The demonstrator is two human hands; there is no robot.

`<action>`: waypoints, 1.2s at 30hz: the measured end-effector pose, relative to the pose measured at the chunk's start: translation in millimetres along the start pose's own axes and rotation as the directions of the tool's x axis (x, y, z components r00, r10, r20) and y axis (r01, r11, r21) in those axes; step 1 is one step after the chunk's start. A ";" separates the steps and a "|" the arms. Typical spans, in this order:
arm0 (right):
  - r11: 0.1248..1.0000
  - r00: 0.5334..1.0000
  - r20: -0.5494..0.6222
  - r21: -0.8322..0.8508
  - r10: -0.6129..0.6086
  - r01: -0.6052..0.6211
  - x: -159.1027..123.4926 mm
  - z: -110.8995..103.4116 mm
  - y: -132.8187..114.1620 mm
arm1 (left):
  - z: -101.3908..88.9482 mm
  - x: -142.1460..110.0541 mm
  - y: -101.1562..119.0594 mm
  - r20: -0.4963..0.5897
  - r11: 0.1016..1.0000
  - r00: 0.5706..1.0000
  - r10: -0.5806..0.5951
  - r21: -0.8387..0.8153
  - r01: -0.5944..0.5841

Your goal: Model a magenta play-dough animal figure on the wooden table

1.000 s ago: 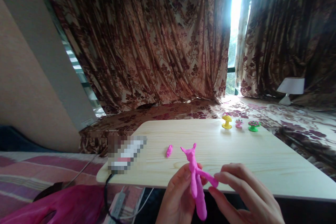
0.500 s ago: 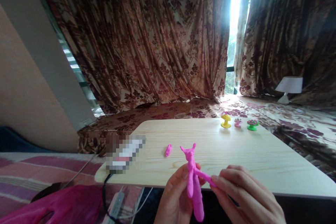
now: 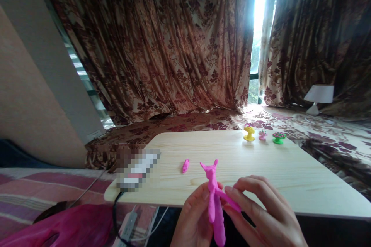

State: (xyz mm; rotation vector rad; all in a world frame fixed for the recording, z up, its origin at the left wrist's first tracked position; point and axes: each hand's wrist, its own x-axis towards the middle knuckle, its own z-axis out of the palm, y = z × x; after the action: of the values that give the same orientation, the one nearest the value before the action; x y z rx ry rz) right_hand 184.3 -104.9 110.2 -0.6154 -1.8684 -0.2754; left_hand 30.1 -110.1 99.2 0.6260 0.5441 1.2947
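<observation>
A pink modelling-clay figure [image 3: 212, 191] stands upright above the table's near edge, with two thin horn-like points on top and several long limbs hanging below. My left hand [image 3: 193, 216] is closed around its middle from the left and behind. With thumb and fingertips, my right hand [image 3: 265, 210] grips the limb that sticks out to the right; the limb's end shows between the fingers. A small separate lump of pink clay [image 3: 186, 166] lies on the tabletop, left of the figure.
On the pale wooden table [image 3: 304, 185], yellow [image 3: 249, 133], pink [image 3: 262, 135] and green [image 3: 279, 138] mushroom-shaped pieces stand at the far right. A blurred-out device [image 3: 140, 170] with a black cable lies at the left. Below it is a power strip [image 3: 126, 227].
My right hand's fingers have moved from the tip of the figure's right limb inward along it, and the limb now points more downward. My left hand keeps its hold.
</observation>
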 end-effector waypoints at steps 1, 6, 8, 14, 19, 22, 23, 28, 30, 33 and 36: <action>1.000 1.000 -0.008 0.009 -0.018 0.018 -0.1 0.9 1.3 | 0.7 0.0 0.1 0.003 1.000 1.000 0.001 -0.002 -0.001; 0.997 0.995 -0.064 0.031 -0.071 0.073 -5.3 8.3 8.0 | 1.8 0.0 -0.7 -0.017 1.000 1.000 -0.001 -0.001 0.001; 0.997 0.994 -0.087 0.034 -0.073 0.076 -5.8 10.2 7.5 | 1.6 -0.2 -1.1 -0.031 1.000 1.000 -0.006 -0.007 0.006; 0.998 0.996 -0.058 -0.009 -0.061 0.060 0.4 1.8 -0.4 | 1.4 -0.3 -0.9 -0.014 0.999 1.000 -0.027 -0.035 0.026; 0.998 0.999 0.001 -0.040 -0.050 0.050 2.4 -1.5 0.2 | 5.8 -1.9 -0.1 -0.007 1.000 1.000 -0.016 -0.016 0.016; 0.997 0.996 -0.038 -0.013 -0.076 0.076 2.0 4.1 2.5 | 9.3 -2.6 0.8 0.000 1.000 1.000 0.006 0.014 -0.006; 0.997 0.995 -0.062 -0.003 -0.074 0.074 1.7 6.2 3.0 | 9.8 -2.5 0.8 0.003 1.000 1.000 0.010 0.016 -0.010; 0.998 0.997 -0.044 0.009 -0.066 0.066 -1.1 7.7 4.0 | 2.3 1.0 -2.8 0.019 1.000 1.000 0.019 0.022 -0.019; 0.998 0.999 -0.017 -0.030 -0.049 0.048 -2.6 5.0 4.4 | -3.1 2.6 -4.7 0.018 1.000 0.999 0.031 0.001 -0.032; 0.995 0.996 -0.056 -0.078 -0.063 0.058 -4.8 2.7 4.0 | -7.2 3.2 -5.7 0.022 0.999 0.999 0.043 -0.032 -0.042; 0.996 0.993 -0.095 -0.052 -0.074 0.069 -5.4 4.3 1.1 | -5.5 2.1 -5.0 0.058 0.999 0.998 0.029 -0.035 -0.027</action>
State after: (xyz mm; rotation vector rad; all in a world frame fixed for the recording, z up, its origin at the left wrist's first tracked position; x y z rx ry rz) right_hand 182.9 -103.6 103.4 -0.5590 -1.7966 -0.3918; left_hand 30.3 -108.2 91.8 0.6438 0.4657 1.3054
